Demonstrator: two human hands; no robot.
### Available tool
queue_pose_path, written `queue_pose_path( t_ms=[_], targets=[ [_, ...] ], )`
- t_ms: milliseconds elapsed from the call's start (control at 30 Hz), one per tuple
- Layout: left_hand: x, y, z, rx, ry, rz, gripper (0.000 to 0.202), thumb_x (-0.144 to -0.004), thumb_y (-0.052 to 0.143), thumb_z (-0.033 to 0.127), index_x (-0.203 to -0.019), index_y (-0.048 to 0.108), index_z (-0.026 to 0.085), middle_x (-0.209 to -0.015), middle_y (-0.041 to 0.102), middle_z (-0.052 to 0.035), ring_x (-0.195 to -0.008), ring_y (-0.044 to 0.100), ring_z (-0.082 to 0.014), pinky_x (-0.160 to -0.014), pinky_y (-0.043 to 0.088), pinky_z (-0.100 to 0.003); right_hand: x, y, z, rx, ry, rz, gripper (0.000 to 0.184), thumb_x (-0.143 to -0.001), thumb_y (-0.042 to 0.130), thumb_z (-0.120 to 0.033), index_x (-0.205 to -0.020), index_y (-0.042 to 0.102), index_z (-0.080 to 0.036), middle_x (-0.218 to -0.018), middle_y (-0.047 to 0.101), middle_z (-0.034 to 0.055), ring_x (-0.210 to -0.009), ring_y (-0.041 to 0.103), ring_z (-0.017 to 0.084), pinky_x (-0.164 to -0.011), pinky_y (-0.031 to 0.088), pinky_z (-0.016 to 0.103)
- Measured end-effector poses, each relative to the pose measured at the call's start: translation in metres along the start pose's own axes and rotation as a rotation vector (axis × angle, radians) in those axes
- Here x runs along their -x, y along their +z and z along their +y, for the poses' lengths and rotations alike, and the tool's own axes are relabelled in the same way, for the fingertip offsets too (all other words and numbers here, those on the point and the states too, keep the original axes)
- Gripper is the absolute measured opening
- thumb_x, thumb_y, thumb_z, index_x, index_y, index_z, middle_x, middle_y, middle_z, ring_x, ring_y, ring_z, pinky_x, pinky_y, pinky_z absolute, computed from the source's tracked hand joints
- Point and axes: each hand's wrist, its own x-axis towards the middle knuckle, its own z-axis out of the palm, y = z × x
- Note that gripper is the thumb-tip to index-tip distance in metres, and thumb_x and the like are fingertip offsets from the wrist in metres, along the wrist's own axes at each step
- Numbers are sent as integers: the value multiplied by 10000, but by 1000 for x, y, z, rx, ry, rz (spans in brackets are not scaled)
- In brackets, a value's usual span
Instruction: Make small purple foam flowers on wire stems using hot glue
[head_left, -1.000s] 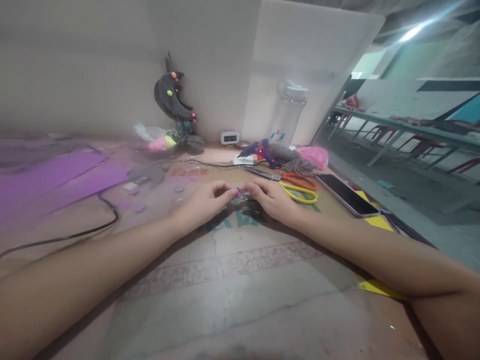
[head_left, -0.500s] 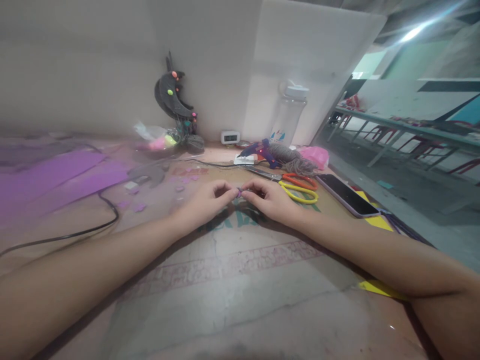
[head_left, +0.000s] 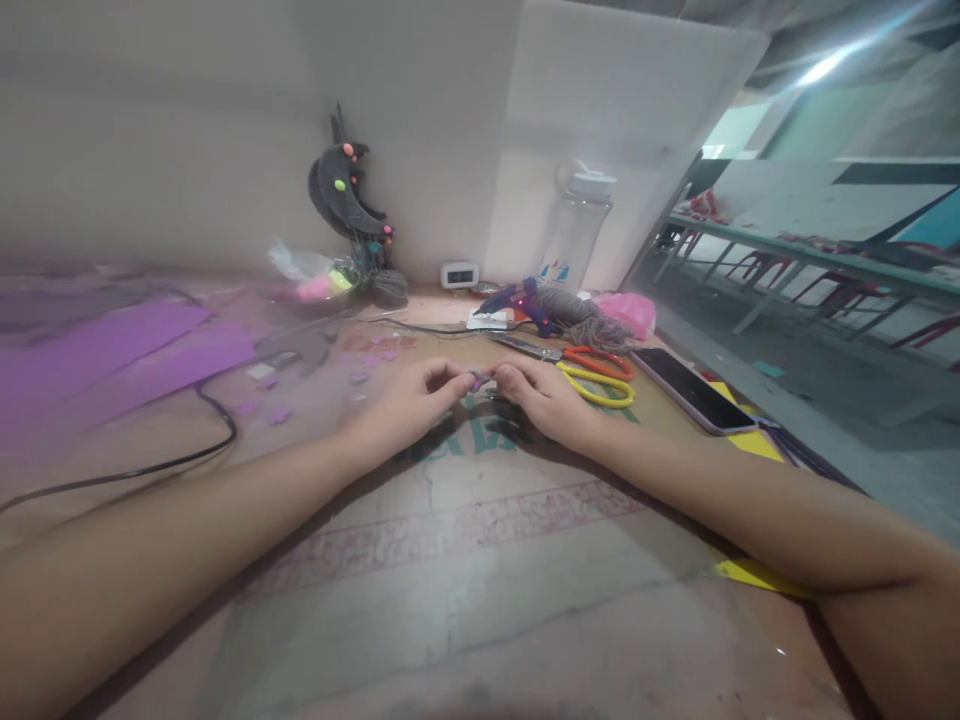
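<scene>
Left grip (head_left: 409, 400), right grip (head_left: 544, 397) — one scrap (head_left: 475, 381)

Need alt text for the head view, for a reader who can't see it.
The left hand and right hand meet over the table, pinching a small purple piece between their fingertips. Scissors and a phone lie just to their right; purple foam sheets lie at far left.
</scene>
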Motion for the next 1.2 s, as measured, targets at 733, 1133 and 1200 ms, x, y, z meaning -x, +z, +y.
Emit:
queue_pose_path(
  t_ms=[733, 1133, 1200],
  targets=[
    [-4, -2, -3, -22, -7, 69, 267, -882, 538, 409, -749, 619, 193, -761, 655, -19, -737, 581, -177, -699, 426, -290, 0, -2, -2, 17, 16, 143, 256, -988, 436, -289, -772, 540, -200, -662, 534, -23, -623, 503, 125, -632, 395, 263],
    [-2, -2, 0, -40, -11, 68, 262, -889, 539, 393, -753, 637, 192, -747, 662, -13, -723, 586, -170, -680, 428, -274, 0, 0, 0, 46, 24, 175, 69, -882, 588, -222, -863, 644, -187, -774, 649, 9, -702, 572, 141, -659, 441, 261],
    [-2, -2, 0, -34, -5, 69, 260, -889, 538, 395, -755, 634, 194, -751, 660, -14, -726, 585, -171, -685, 430, -278, 0, 0, -1, 54, 33, 178, 79, -880, 604, -248, -844, 639, -187, -745, 632, 4, -677, 553, 137, -634, 428, 258]
  ],
)
